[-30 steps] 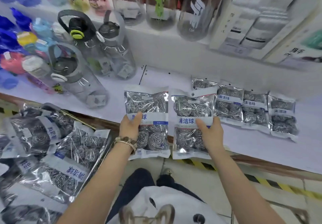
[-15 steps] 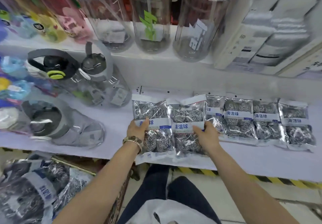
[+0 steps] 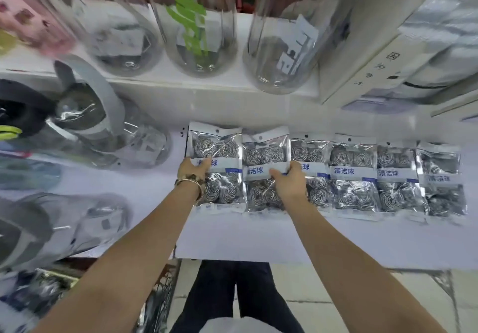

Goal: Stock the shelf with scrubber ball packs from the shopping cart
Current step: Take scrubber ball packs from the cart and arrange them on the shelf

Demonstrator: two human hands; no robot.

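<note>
Two clear packs of steel scrubber balls with blue-lettered labels lie on the white shelf (image 3: 232,237), at the left end of a row. My left hand (image 3: 192,169) holds the leftmost pack (image 3: 214,151) with its thumb on the label. My right hand (image 3: 288,181) holds the second pack (image 3: 263,151) the same way. To the right, several more packs (image 3: 353,172) lie side by side, edges overlapping. The shopping cart (image 3: 160,296) with more packs (image 3: 38,294) shows at the bottom left, blurred.
Clear water bottles (image 3: 108,136) lie on the shelf left of the packs. Tall clear bottles (image 3: 201,35) and white boxes (image 3: 388,55) stand on the shelf above. My legs and the tiled floor (image 3: 349,294) show below the shelf edge.
Both hands have carried their packs forward from the shelf's front edge and laid them at the left end of the row. The view has moved closer and tilted up.
</note>
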